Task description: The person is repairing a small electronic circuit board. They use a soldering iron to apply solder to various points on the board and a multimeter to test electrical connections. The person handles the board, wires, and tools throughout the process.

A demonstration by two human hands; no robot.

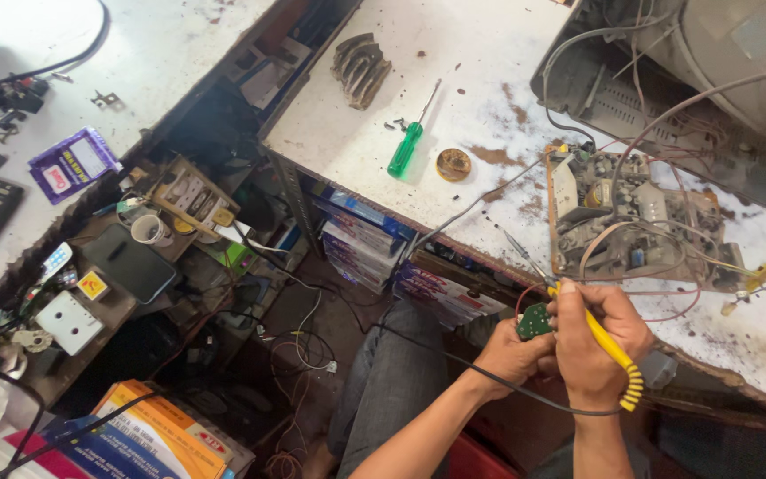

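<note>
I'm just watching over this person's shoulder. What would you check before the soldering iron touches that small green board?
1. Iron held firmly: ok; the right hand wraps the yellow soldering iron.
2. Board steady: ok; the left hand grips the small green board at its edge.
3. Tip aimed at the board: not ok; the tip points up and left, past it.
4. Fingers clear of the tip: ok.
5. Iron's black cord free: cannot tell; it runs across the lap.
6. Loose wires clear: not ok; thin wires from the open circuit chassis hang close to the hands.
</note>
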